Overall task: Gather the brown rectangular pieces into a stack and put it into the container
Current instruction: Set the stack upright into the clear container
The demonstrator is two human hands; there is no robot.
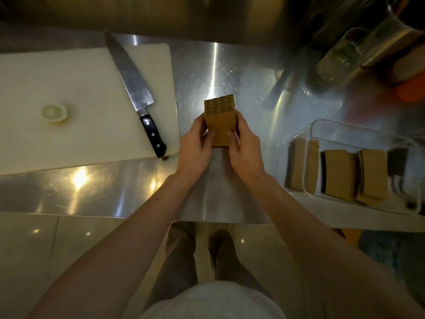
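A stack of brown rectangular pieces (220, 120) is held between both hands over the middle of the steel counter. My left hand (195, 146) grips its left side and my right hand (245, 147) grips its right side, thumbs pressed on the top piece. The far edges of the pieces fan out slightly. To the right stands a clear plastic container (358, 132) with several brown pieces (340, 174) inside, set upright in rows.
A white cutting board (69, 93) lies at the left with a large chef's knife (135, 88) across its right part and a cut onion end (54, 113). Glass jars and metal tubs (358, 54) crowd the back right. The counter's front edge (138, 216) runs below my forearms.
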